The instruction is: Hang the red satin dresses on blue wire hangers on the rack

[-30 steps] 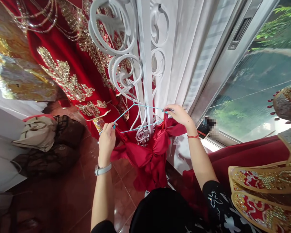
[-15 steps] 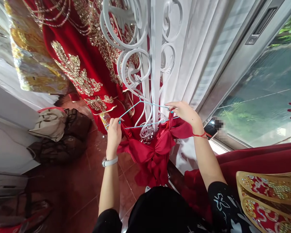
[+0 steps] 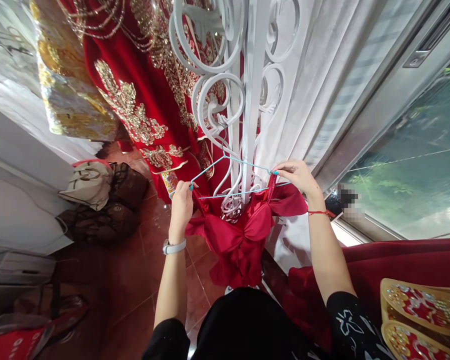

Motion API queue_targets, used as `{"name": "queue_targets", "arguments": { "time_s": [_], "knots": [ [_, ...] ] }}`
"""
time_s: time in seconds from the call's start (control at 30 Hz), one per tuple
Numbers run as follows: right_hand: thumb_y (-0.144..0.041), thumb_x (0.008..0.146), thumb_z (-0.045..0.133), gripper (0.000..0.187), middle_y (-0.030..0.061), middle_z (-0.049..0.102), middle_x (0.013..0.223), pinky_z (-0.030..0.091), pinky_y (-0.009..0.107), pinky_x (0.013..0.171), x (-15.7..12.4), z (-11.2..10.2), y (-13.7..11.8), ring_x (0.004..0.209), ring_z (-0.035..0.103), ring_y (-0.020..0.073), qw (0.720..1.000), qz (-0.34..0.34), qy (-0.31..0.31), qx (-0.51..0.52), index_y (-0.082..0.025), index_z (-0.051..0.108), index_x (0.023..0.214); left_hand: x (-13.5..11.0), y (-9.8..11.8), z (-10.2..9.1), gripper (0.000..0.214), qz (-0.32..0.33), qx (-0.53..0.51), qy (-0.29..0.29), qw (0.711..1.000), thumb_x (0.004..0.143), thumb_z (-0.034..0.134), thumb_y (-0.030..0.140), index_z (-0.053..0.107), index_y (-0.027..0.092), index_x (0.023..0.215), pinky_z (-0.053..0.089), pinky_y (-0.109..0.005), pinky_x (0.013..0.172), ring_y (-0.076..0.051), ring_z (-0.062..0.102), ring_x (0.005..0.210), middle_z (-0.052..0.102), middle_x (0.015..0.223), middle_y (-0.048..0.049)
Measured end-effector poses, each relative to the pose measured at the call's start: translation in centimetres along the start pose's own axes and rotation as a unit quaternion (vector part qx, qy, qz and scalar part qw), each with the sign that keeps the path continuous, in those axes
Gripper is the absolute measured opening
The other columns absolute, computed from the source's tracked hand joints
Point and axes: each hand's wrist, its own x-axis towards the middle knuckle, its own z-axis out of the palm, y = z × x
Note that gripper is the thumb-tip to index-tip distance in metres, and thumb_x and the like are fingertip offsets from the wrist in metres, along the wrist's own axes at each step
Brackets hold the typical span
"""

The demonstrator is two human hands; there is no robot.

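A light blue wire hanger (image 3: 208, 169) is held level in front of me, its metal hook pointing toward a white scrollwork stand. From it hangs a red dress (image 3: 225, 232) with big bow-like folds across the top. My left hand (image 3: 181, 202) is closed around the hanger's left end, close to that side's strap. At the other end, my right hand (image 3: 298, 176) pinches the right shoulder strap (image 3: 271, 186) against the hanger wire. The left strap is partly hidden behind my fingers.
The white scrollwork stand (image 3: 250, 100) rises just beyond the hanger. Red garments with gold embroidery (image 3: 129, 110) hang to its left. Bags (image 3: 116, 220) lie on the red tiled floor. A glass sliding door (image 3: 405, 165) is on the right, with gold-trimmed beaded pieces (image 3: 420, 302) at lower right.
The whole scene has shifted slightly right as my head turned a little. Both hands keep their hold at the hanger's ends, and the dress still hangs from it.
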Motion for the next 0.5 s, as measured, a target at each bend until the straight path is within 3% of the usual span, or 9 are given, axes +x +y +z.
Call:
{"name": "queue_targets", "arguments": {
  "time_s": [0.17,0.23,0.3,0.37,0.43,0.5],
  "knots": [
    [-0.026,0.086,0.063,0.016,0.006,0.079,0.087,0.057,0.038,0.083,0.2,0.4,-0.6,0.085,0.072,0.0237,0.992,-0.036,0.007,-0.121,-0.022,0.078,0.082,0.4,0.0,0.2,0.027,-0.003,0.009,0.008,1.0,0.101,0.038,0.019,0.065,0.019,0.099,0.048,-0.031,0.084,-0.017,0.056,0.08,0.057,0.096,-0.0055],
    [-0.02,0.087,0.06,0.019,0.0066,0.078,0.092,0.057,0.041,0.088,0.2,0.5,-1.1,0.088,0.072,0.025,0.988,-0.024,-0.008,-0.149,-0.022,0.079,0.087,0.1,0.0,0.0,0.029,0.0,0.004,-0.002,1.0,0.102,0.038,0.022,0.067,0.019,0.107,0.05,-0.031,0.084,-0.016,0.056,0.08,0.057,0.098,-0.0057],
    [-0.017,0.087,0.058,0.023,0.0076,0.077,0.103,0.053,0.047,0.1,0.0,1.2,-1.9,0.099,0.071,0.0272,0.984,-0.037,0.023,-0.174,-0.023,0.079,0.096,-0.6,-0.4,-0.2,0.033,0.014,-0.004,-0.003,1.0,0.101,0.04,0.023,0.066,0.02,0.12,0.052,-0.031,0.087,-0.016,0.059,0.086,0.058,0.109,-0.0076],
    [-0.014,0.087,0.057,0.029,0.0086,0.074,0.115,0.047,0.052,0.11,-0.5,3.0,-3.0,0.112,0.067,0.0288,0.974,-0.076,0.112,-0.181,-0.024,0.077,0.106,-1.9,-1.4,-0.1,0.039,0.016,-0.011,0.055,0.998,0.099,0.045,0.025,0.06,0.021,0.135,0.054,-0.032,0.091,-0.016,0.061,0.096,0.053,0.128,-0.0115],
    [-0.014,0.088,0.055,0.032,0.0087,0.072,0.117,0.047,0.049,0.112,-0.9,6.1,-4.0,0.118,0.064,0.0279,0.965,-0.111,0.178,-0.156,-0.025,0.075,0.111,-3.3,-2.9,0.2,0.051,-0.01,-0.026,0.158,0.987,0.095,0.055,0.032,0.052,0.021,0.144,0.055,-0.036,0.098,-0.019,0.062,0.109,0.043,0.145,-0.0157],
    [-0.015,0.091,0.054,0.032,0.0074,0.074,0.111,0.051,0.043,0.106,-0.8,10.1,-4.8,0.113,0.067,0.0253,0.979,-0.117,0.123,-0.115,-0.026,0.075,0.113,-4.3,-4.8,0.6,0.067,-0.053,-0.072,0.204,0.975,0.089,0.065,0.041,0.045,0.023,0.15,0.05,-0.042,0.11,-0.025,0.058,0.127,0.04,0.152,-0.0176]
  ]
}}
